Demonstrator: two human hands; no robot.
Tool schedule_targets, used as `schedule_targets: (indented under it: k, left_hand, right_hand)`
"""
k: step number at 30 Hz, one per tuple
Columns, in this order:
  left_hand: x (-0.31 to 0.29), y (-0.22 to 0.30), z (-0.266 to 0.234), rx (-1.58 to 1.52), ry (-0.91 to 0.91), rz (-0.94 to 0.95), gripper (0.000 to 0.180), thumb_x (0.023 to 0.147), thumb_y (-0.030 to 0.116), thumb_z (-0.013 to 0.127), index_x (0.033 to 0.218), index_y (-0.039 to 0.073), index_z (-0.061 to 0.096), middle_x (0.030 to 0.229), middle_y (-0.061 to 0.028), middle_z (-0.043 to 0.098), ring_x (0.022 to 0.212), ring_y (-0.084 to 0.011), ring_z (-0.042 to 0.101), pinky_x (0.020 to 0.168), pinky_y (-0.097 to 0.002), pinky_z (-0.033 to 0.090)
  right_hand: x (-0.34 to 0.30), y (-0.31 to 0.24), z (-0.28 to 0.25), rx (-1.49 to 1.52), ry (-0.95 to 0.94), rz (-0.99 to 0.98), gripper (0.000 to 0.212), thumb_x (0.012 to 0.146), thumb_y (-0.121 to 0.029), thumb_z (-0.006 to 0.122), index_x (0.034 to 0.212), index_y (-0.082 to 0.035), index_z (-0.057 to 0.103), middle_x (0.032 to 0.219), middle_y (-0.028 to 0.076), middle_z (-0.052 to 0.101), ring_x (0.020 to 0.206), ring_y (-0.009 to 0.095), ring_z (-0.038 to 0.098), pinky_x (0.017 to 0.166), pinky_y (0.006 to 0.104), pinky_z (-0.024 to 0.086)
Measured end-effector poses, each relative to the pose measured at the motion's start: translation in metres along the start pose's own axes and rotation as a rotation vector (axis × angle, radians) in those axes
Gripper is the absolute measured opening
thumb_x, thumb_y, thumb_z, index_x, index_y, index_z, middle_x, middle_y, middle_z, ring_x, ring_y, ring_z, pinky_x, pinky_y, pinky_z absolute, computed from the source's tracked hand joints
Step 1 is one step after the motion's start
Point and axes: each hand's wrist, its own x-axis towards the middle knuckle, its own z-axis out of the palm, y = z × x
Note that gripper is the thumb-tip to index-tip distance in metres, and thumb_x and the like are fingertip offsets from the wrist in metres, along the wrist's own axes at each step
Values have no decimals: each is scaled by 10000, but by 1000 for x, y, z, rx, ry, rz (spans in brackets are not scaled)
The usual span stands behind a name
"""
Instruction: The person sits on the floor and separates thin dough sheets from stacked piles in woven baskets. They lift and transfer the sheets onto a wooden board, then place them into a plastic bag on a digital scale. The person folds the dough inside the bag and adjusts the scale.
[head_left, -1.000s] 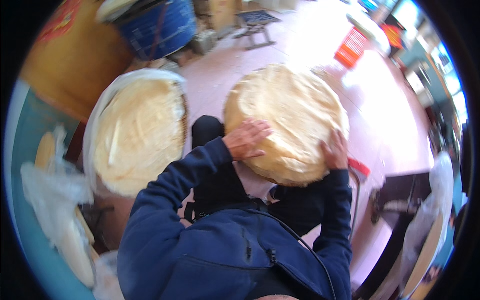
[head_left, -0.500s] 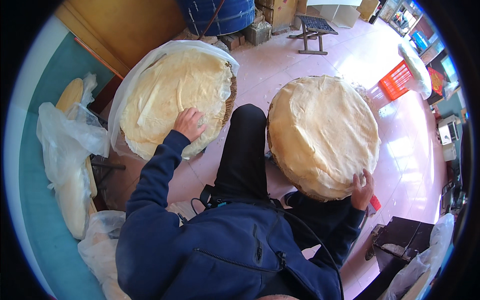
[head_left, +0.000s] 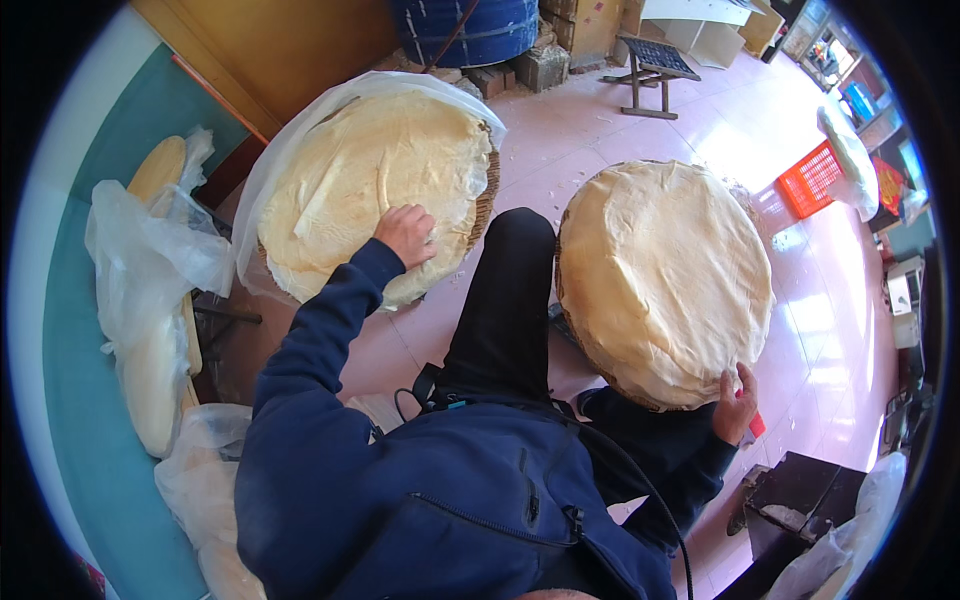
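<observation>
Sheets [head_left: 350, 170] under left grip [head_left: 407, 236]; second stack [head_left: 665, 280] at right grip [head_left: 737, 405].

This looks like a small food workshop: pale round sheets [head_left: 665, 285] on wicker trays [head_left: 488, 190], a blue drum [head_left: 465, 30], a plastic crate [head_left: 808, 182].

Cream sheets [head_left: 665, 280] (faintly mottled), navy jacket [head_left: 460, 490], orange-red crate [head_left: 812, 180]

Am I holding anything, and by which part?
Can't tell: left hand curls on the left sheet; right hand touches the edge of the right sheet.
</observation>
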Motion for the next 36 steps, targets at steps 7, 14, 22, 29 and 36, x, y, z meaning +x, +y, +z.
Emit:
schedule_targets:
  k: [7, 14, 22, 29, 36]
  left_hand:
    - [3, -5, 9, -35, 66, -8, 108, 673, 133, 618, 715, 81, 533, 736, -90, 553, 747, -282, 570, 665, -398, 453]
    - [5, -26, 19, -152, 96, -388, 122, 842, 189, 517, 910, 90, 493, 740, -169, 606, 716, -388, 595, 641, -485, 462]
    - [14, -64, 44, -299, 148, -647, 231, 911, 315, 454, 996, 100, 457, 831, -234, 626, 803, -431, 600, 700, -503, 468]
    - [41, -101, 21, -341, -133, -551, 611, 743, 533, 672, 1067, 19, 605, 917, -215, 657, 889, -332, 638, 782, -384, 494]
    - [75, -131, -37, -325, -83, -565, 469, 764, 456, 676, 995, 48, 683, 948, -214, 656, 884, -312, 641, 799, -367, 494]
  right_hand:
    - [0, 4, 2, 79, -13, 13, 336, 820, -176, 666, 1088, 18, 608, 1081, 177, 629, 1044, 292, 581, 924, 356, 424]
    - [-3, 7, 3, 122, -13, 58, 335, 821, -186, 667, 1083, 18, 619, 1054, 175, 643, 1016, 283, 598, 906, 355, 437]
    - [-3, 5, 1, 152, -19, 78, 340, 822, -176, 663, 1092, 25, 618, 1065, 179, 644, 1021, 277, 599, 911, 351, 437]
    - [-3, -1, -2, 159, -30, 99, 350, 824, -169, 661, 1103, 36, 608, 1085, 190, 634, 1042, 280, 590, 928, 351, 427]
    - [-2, -11, -6, 133, -38, 78, 348, 824, -163, 657, 1101, 40, 602, 1093, 189, 627, 1057, 282, 581, 938, 351, 419]
